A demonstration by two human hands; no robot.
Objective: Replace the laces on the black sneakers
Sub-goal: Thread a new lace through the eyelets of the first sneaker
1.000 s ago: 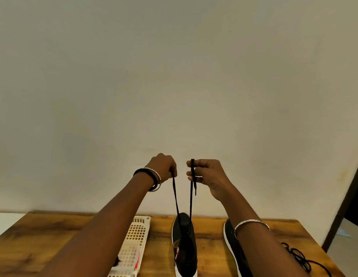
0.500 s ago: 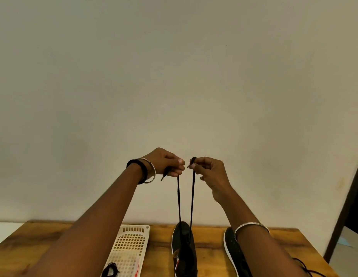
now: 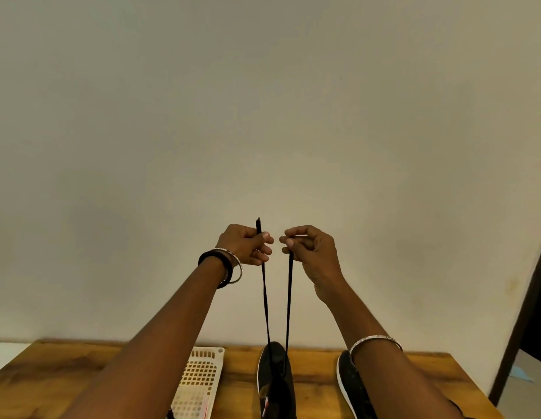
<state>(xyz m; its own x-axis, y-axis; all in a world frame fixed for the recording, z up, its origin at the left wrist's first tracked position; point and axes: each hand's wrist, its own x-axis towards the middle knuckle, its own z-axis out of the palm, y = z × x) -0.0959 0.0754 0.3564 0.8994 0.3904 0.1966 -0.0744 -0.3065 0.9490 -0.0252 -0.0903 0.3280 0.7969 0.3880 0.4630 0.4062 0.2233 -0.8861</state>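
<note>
A black sneaker [image 3: 275,382] stands on the wooden table [image 3: 317,382], toe toward the wall. Two ends of a black lace [image 3: 265,300] rise taut from its front eyelets. My left hand [image 3: 246,244] pinches the left end, whose tip sticks up above the fingers. My right hand [image 3: 310,247] pinches the right end at the same height. Both hands are raised well above the shoe, close together. A second black sneaker [image 3: 349,385] with a white sole lies to the right, partly hidden by my right forearm.
A white perforated plastic tray [image 3: 199,385] lies left of the laced sneaker, partly behind my left arm. A plain wall stands just behind the table. A dark door frame [image 3: 523,322] borders the right side.
Both hands have risen and drawn the lace ends up taut. The left end's tip now points up above my left fingers. The view has tilted upward, hiding the loose lace at the right.
</note>
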